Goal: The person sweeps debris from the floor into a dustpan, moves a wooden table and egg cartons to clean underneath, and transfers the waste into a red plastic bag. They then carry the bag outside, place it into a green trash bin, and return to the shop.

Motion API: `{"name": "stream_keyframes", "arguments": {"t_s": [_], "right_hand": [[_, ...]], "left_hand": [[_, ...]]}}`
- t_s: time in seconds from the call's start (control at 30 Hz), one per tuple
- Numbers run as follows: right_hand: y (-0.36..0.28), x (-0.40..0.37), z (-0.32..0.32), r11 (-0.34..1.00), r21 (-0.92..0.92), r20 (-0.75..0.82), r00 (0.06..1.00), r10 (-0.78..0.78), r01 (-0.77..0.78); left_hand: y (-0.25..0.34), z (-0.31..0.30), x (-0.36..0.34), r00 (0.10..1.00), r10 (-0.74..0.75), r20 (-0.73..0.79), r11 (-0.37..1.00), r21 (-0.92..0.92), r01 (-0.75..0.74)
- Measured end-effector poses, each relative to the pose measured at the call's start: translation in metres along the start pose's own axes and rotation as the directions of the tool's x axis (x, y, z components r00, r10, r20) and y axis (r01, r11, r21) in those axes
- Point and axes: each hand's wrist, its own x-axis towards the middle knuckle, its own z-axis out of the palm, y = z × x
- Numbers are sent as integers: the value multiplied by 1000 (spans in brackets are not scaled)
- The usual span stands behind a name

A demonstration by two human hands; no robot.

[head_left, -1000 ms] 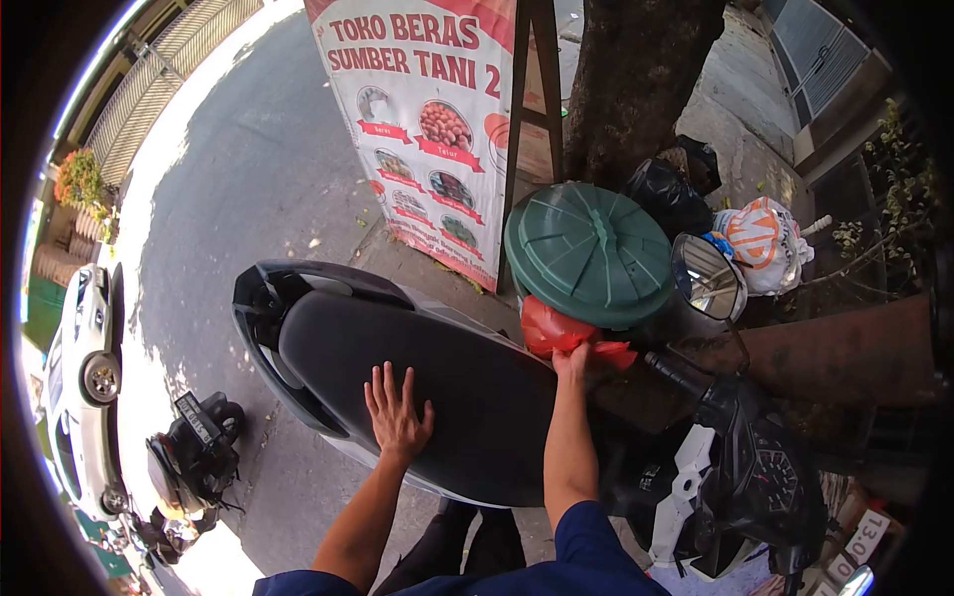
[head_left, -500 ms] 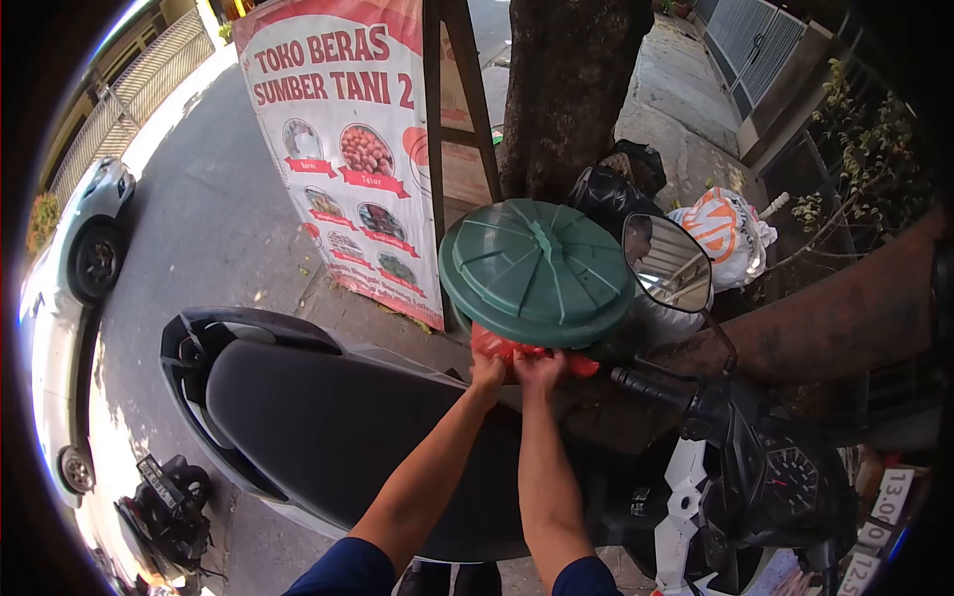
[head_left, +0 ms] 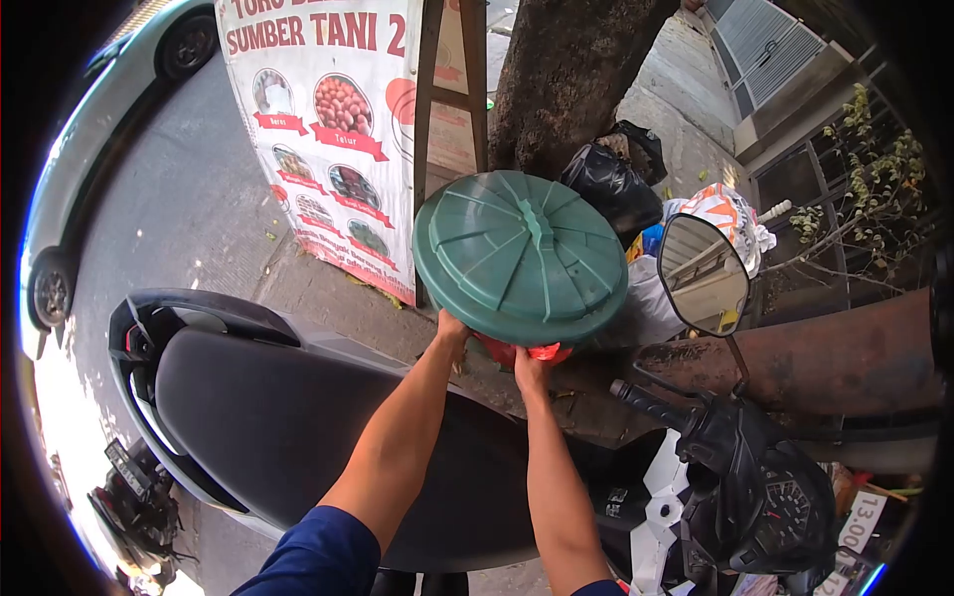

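A large green ribbed trash bin lid [head_left: 497, 288] sits on a bin beyond the motorcycle seat. My left hand [head_left: 451, 327] is at the lid's lower left edge, its fingers hidden beneath the rim. Just below the front of the rim, my right hand [head_left: 530, 370] is closed on a red plastic bag [head_left: 545, 353]. Part of that bag shows in the shadow between my two hands; the rest is hidden under the lid.
The black motorcycle seat [head_left: 258, 407] lies under my arms, with the handlebar grip [head_left: 648, 402] and mirror [head_left: 704, 274] at right. A shop banner [head_left: 328, 149] stands left of the bin. Behind it are a tree trunk [head_left: 571, 70] and black garbage bags [head_left: 611, 184].
My left hand has moved away from the red bag, left and up to the lid's edge. My right hand stays at the bag. The camera view has shifted, and the car appears closer.
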Motion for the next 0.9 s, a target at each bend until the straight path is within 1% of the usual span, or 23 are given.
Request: {"name": "stream_keyframes", "arguments": {"t_s": [0.03,0.07,0.1,0.17,0.2,0.23,0.27,0.3,0.33,0.37,0.4,0.43,0.47,0.53,0.57,0.6,0.63,0.67,0.7,0.73,0.8,0.87,0.9], "right_hand": [[10,5,9,1000,7,4,1000,2,-2],[19,12,15,962,-197,88,981,-174,188],[27,19,20,849,-371,201,925,-323,377],[52,42,27,864,-338,221,924,-313,374],[59,52,25,871,-317,247,919,-306,375],[48,53,13,915,-269,223,944,-244,300],[36,54,-1,950,-219,198,963,-180,223],[43,59,-11,952,-215,191,965,-179,219],[59,61,-22,903,-286,173,944,-281,321],[57,57,-31,835,-362,164,910,-382,415],[55,50,-43,829,-371,163,908,-385,418],[30,38,-61,994,-109,89,996,14,-4],[10,24,-78,885,168,129,900,416,-433],[-5,2,-100,771,332,62,829,556,-543],[-14,-15,-111,768,305,98,820,564,-564],[-26,-37,-122,764,271,135,809,573,-586],[-38,-63,-129,887,14,106,883,458,-462],[-53,-95,-133,922,-241,111,935,336,-303],[-76,-129,-138,891,-429,91,975,204,-147],[-100,-163,-141,803,-597,99,993,65,7],[-127,-223,-143,754,-657,-28,998,-60,27],[-121,-276,-139,860,-509,-101,994,-30,-26],[-118,-291,-135,857,-514,-125,991,-39,-31]], "left_hand": [[4,-19,8,952,260,164,717,627,-304],[12,-28,7,836,322,444,27,878,-477],[17,-33,5,835,322,446,15,880,-475],[49,-21,-28,792,198,578,-515,748,-417],[58,-13,-42,792,194,579,-526,743,-414],[62,-5,-58,911,185,368,-394,877,-275],[64,-1,-70,979,142,143,-261,960,-103],[65,-5,-79,980,150,131,-254,963,-90],[70,-4,-89,980,146,135,-257,962,-94],[78,1,-102,942,272,196,-170,973,-154],[86,7,-111,884,402,240,-82,971,-226],[95,15,-112,855,407,320,-178,946,-270],[99,27,-118,855,407,321,-160,947,-280],[101,47,-126,594,388,704,-491,704,-514],[83,42,-116,614,322,721,-441,688,-577],[78,42,-115,609,332,720,-425,691,-585],[77,39,-115,674,283,682,-426,719,-549],[77,35,-115,734,225,641,-433,740,-514],[77,30,-115,719,212,662,-457,718,-525],[75,28,-113,715,214,665,-453,716,-531],[70,28,-111,683,222,695,-496,684,-535],[75,36,-116,649,244,721,-495,668,-556],[76,37,-121,631,259,731,-493,662,-564]]}}
